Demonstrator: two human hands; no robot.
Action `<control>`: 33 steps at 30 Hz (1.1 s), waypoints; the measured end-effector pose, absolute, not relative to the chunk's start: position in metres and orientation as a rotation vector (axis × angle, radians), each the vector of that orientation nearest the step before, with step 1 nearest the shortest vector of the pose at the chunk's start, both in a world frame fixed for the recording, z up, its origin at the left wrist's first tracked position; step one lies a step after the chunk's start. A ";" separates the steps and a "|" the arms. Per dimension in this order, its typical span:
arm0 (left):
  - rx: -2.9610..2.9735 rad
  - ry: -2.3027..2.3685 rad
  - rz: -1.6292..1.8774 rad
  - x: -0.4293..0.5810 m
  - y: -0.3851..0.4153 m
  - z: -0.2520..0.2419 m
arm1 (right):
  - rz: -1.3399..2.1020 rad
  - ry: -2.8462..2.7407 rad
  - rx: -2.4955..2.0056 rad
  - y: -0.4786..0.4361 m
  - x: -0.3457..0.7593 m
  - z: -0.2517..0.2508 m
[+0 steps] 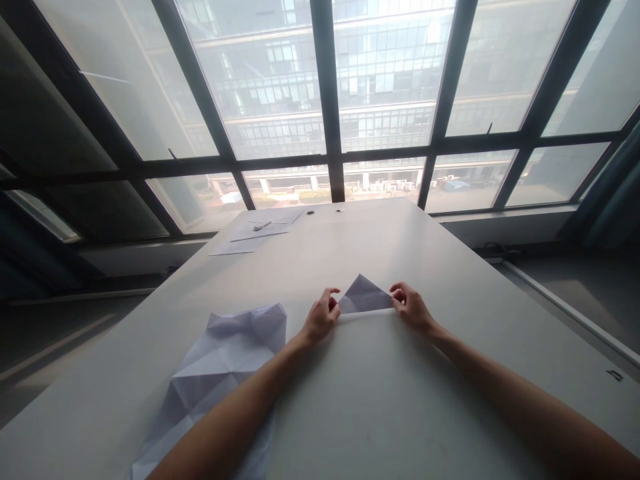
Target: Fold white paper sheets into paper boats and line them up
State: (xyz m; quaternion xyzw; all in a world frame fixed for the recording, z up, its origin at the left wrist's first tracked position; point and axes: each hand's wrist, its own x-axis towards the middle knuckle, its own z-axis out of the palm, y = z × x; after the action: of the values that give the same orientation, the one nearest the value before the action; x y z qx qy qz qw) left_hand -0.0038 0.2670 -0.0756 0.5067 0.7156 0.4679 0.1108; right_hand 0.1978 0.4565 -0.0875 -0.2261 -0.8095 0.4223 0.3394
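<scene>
A white sheet of paper folded into a triangle [364, 297] is held between my two hands over the table, its point facing the window and its long edge toward me. My left hand [321, 315] pinches the left corner. At the right corner, the thumb and fingers of my right hand [411, 305] are closed on the paper. A larger creased sheet of paper [220, 363] lies to the left, partly hidden beneath my left forearm.
The white table [380, 247] stretches away to a large framed window [330, 100]. Several flat sheets of paper [245, 240] lie at its far left, with a small whitish object [261, 226] on top. A dark curtain [607, 190] hangs at the right.
</scene>
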 end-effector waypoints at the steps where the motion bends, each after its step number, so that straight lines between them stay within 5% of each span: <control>1: 1.579 2.130 1.280 -0.002 0.266 -0.075 | 1.050 -2.151 -0.604 0.457 0.199 -0.087; 8: 1.931 2.315 0.775 0.010 0.255 -0.059 | 0.765 -2.359 -0.726 0.462 0.202 -0.082; 16: 1.884 2.260 0.926 0.012 0.254 -0.056 | 0.461 -2.446 -0.684 0.465 0.204 -0.085; 24: 2.128 2.160 1.024 0.013 0.257 -0.050 | 0.647 -2.513 -0.387 0.456 0.203 -0.081; 33: 2.306 1.824 0.494 0.017 0.256 -0.053 | 0.459 -2.581 -0.335 0.436 0.199 -0.073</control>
State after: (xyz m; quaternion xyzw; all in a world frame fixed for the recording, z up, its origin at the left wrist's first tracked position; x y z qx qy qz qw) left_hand 0.0170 0.2556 -0.0531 0.7710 0.6099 0.1650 0.0800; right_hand 0.1993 0.4358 -0.0725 -0.1227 -0.9464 0.1684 0.2468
